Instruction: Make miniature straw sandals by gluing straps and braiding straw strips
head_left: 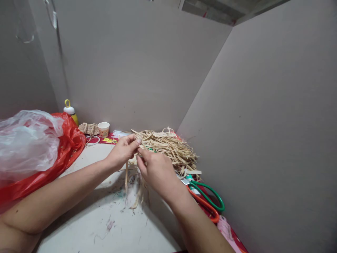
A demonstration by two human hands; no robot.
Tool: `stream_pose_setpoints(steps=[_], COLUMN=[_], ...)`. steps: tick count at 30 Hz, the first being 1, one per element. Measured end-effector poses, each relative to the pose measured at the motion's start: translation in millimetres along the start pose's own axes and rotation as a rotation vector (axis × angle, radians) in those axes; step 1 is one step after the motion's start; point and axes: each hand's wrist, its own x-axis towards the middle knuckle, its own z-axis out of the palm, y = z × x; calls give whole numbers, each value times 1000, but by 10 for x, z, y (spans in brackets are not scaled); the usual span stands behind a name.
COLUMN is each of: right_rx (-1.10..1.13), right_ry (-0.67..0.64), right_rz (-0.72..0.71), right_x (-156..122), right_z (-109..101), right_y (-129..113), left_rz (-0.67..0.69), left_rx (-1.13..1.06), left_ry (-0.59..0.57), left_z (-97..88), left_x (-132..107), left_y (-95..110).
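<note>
Plainly, in the head view, the only one we have, the step in hand looks to us like fine fingerwork on dry, pale strands (pixel 126 177), done at the centre of the frame above a white tabletop (pixel 92 232). The left hand (pixel 124 151), reaching in from the lower left, has thumb and forefinger pinched together on the strands. The right hand (pixel 159 170), entering from the lower right, is curled with its fingertips just beside the left ones; we cannot tell whether it grips too, since its own fingers hide the contact. Loose ends hang below both hands, and a heap of similar straw (pixel 175 149) lies just behind, right of centre. As we judge it, the next move calls for a firm left pinch and small, careful adjustments by the right fingertips, with the dangling ends kept apart so that they do not tangle or split. The scissors (pixel 201 202), at the lower right beside the right forearm, are untouched by the fingers. Toward the left of the frame, we find a paper cup (pixel 103 130) beside a woven piece (pixel 88 128), well apart from the work.
</note>
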Motion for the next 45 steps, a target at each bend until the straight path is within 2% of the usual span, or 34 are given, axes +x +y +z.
stream_pose_setpoints(steps=[2,4,6,7,9,12,14,18,22,25,27,30,34,41,45], right_rx=[251,514,762,884,1084,1225,1233,1165,1119,1149,1156,1130,1098,890,848], right_ry=[112,238,244,186,-9,-237,-259,-210,-310,-369,-381,-391,-364,-264,-273], right_rz=[29,130,252,293,308,262,265,270,176,121,103,77,59,12,22], right_x=[-2,8,32,48,82,123,137,142,150,160,161,155,146,158,158], right_z=[-85,-167,-216,-225,-216,-180,-160,-112,-47,-22,-18,-21,-28,-15,-12], right_y=[79,148,189,199,210,225,244,297,362,407,434,467,495,486,491], left_rz=[19,33,35,44,93,172,202,274,355,369,332,206,77,31,-79], left_rx=[-3,4,26,42,76,117,163,271,361,374,344,311,355,376,303], left_ry=[-23,-67,-129,-162,-217,-298,-312,-246,-200,-237,-278,-372,-469,-415,-396], left_z=[-47,-84,-97,-94,-74,-41,-36,-64,-83,-79,-84,-126,-212,-231,-212], left_x=[16,15,-4,-18,-45,-67,-62,-27,-13,-26,-36,-43,-37,-15,-35], left_y=[67,149,218,241,267,261,238,170,134,170,219,300,351,328,374])
